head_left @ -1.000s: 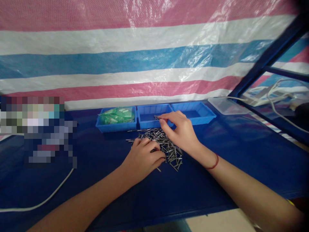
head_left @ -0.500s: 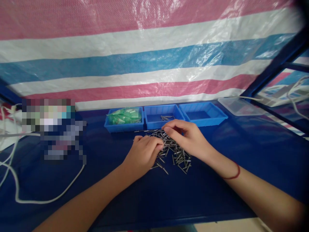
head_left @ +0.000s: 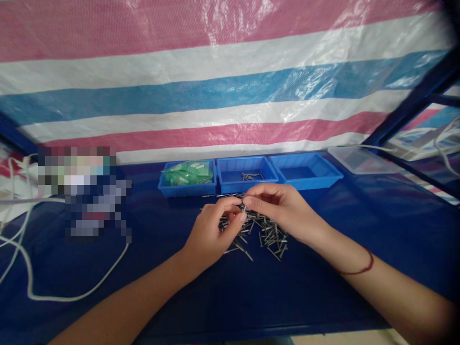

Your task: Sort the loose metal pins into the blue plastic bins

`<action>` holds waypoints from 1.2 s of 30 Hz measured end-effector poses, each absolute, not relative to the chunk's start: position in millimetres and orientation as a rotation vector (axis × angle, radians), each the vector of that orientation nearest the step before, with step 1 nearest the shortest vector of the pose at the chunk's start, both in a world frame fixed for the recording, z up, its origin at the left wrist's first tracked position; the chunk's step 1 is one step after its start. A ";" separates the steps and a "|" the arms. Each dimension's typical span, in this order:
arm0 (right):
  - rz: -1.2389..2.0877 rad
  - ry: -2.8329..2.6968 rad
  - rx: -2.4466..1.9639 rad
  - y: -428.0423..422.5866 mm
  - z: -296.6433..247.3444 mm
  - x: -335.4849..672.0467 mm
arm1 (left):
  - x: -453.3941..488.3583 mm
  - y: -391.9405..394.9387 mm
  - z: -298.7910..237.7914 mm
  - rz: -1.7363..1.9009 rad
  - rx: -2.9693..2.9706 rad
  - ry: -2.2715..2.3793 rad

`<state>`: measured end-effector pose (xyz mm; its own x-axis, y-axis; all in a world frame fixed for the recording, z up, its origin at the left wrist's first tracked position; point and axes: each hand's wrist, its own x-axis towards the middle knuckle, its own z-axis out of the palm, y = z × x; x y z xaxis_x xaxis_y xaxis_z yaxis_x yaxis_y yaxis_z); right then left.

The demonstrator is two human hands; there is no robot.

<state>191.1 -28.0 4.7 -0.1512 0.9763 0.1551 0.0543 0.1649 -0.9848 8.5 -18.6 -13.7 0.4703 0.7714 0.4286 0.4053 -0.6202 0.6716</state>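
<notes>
A loose pile of thin silvery metal nails [head_left: 269,235] lies on the dark blue table in front of me. Over its left side is my left hand [head_left: 215,223], its thumb and index finger curled toward the other hand. My right hand [head_left: 280,206], at the pile's upper right, pinches with thumb and forefinger. Between the fingertips of both hands shows a small shiny nail [head_left: 245,208], mostly covered by them. Just behind, a middle blue tray [head_left: 247,186] holds several nails [head_left: 251,177].
Left of the middle tray, another blue tray [head_left: 187,192] contains a green plastic bag [head_left: 189,172]. A third blue tray [head_left: 312,181] stands at the right, beside a clear plastic lid [head_left: 362,162]. White cables [head_left: 53,299] loop over the table's left side. A striped sheet [head_left: 215,100] hangs behind.
My hands have come together at the fingertips, with a nail now visible between them. The left thumb and index finger have spread apart somewhat. The view has shifted slightly.
</notes>
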 end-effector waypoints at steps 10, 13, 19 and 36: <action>0.878 -1.528 -1.117 -37.6 -0.5 183.8 | 7.9 -7.8 -16.8 0.867 2.116 0.908; 0.799 -1.587 -1.145 -38.8 1.6 183.5 | 8.2 -8.9 -16.5 0.861 2.112 0.924; 0.733 -1.692 -1.103 -39.6 4.6 184.7 | 8.4 -8.1 -15.2 0.957 2.113 0.977; -0.173 -1.825 -1.296 3.0 -16.4 222.1 | 6.8 -4.6 -17.2 1.004 2.196 1.014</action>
<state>222.1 3.0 -16.4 -0.0833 0.7024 0.7069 0.8225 0.4489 -0.3491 6.8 -4.6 -17.2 0.4456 0.7976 0.4066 0.4147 -0.5864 0.6958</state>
